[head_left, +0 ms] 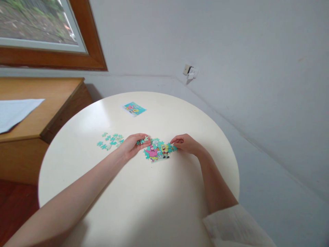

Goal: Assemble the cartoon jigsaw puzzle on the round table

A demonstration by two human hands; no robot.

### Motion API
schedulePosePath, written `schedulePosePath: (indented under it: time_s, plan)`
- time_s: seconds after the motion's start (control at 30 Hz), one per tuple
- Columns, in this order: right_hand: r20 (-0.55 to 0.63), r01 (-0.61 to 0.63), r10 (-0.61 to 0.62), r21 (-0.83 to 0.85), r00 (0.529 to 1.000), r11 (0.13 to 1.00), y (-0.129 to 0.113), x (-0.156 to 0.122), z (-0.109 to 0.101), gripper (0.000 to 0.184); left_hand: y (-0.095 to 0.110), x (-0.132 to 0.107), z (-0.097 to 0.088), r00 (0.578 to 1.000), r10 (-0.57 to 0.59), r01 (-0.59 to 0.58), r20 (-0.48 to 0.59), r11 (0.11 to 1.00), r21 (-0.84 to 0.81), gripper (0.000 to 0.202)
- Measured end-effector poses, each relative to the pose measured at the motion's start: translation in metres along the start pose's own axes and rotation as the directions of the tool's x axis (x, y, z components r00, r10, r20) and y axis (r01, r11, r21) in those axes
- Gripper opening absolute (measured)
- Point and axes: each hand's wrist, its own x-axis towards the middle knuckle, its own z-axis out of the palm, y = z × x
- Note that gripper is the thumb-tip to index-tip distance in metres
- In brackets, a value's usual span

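Observation:
A partly assembled cartoon jigsaw puzzle (158, 150) lies near the middle of a round cream table (138, 202). My left hand (133, 144) rests at the puzzle's left edge, fingers curled and pinched on a small teal puzzle piece (143, 140). At the puzzle's right edge my right hand (186, 143) has its fingertips bent down and pressed together against the border pieces. Several loose teal pieces (110, 140) lie scattered just left of my left hand.
A small reference picture card (133, 108) lies at the table's far side. A wooden desk (38, 113) with a white sheet (15, 113) stands to the left under a wood-framed window. Grey walls meet behind, with a wall socket (190, 71).

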Motion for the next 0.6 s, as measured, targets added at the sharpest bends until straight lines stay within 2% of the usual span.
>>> schedulePosePath:
  time_s: [0.6]
  plan:
    - [-0.027, -0.022, 0.022, -0.005, 0.999, 1.000, 0.0014, -0.0004, -0.0012, 0.012, -0.0026, 0.0070, -0.0054, 1.000, 0.011, -0.011, 0.018, 1.000, -0.005, 0.018]
